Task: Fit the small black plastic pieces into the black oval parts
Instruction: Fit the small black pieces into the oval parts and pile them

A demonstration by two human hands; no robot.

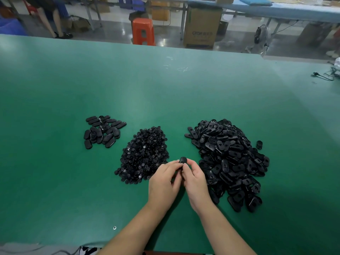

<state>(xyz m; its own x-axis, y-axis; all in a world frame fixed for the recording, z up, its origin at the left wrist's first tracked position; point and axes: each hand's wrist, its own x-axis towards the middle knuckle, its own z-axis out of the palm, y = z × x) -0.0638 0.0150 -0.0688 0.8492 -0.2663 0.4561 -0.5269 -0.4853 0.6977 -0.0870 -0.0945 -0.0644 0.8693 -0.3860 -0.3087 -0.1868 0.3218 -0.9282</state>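
My left hand (164, 183) and my right hand (196, 181) meet over the green table (165, 89), and together they pinch one black oval part (182, 161) whose rounded end sticks up between the fingertips. Whether a small piece sits in it is hidden by my fingers. A heap of small black plastic pieces (143, 153) lies just left of my hands. On the right spreads a large heap of black oval parts (230, 159). A smaller group of oval parts (103, 131) lies at the left.
One lone black part (259, 144) sits right of the large heap. A small screw head (114, 227) shows near the table's front. Cables (325, 75) lie at the far right edge. Beyond the table stand an orange stool (143, 31) and a cardboard box (201, 26).
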